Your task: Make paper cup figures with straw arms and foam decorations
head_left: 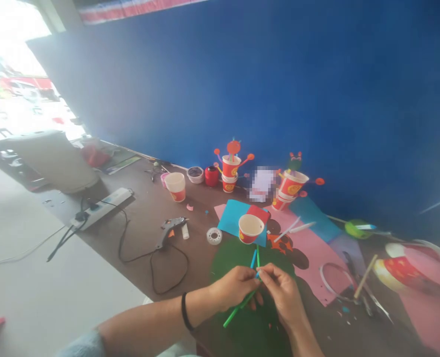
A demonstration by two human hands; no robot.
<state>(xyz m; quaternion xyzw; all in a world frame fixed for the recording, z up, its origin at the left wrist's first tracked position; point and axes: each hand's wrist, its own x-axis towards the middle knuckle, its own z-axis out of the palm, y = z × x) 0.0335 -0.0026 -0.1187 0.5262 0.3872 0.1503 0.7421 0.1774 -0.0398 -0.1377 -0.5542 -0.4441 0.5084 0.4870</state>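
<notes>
Head view: left hand (235,287) and right hand (282,290) are meeting, their fingertips pinching slim green and blue straws (237,311) over a dark-green paper sheet (225,255), near a red-and-white paper cup (247,237)

A slim bright-green tubular straw (236,313) and a slim blue tubular straw (253,259) sit pinched in fingers (270,281), upper ends close together, green also jutting lower left.
</notes>
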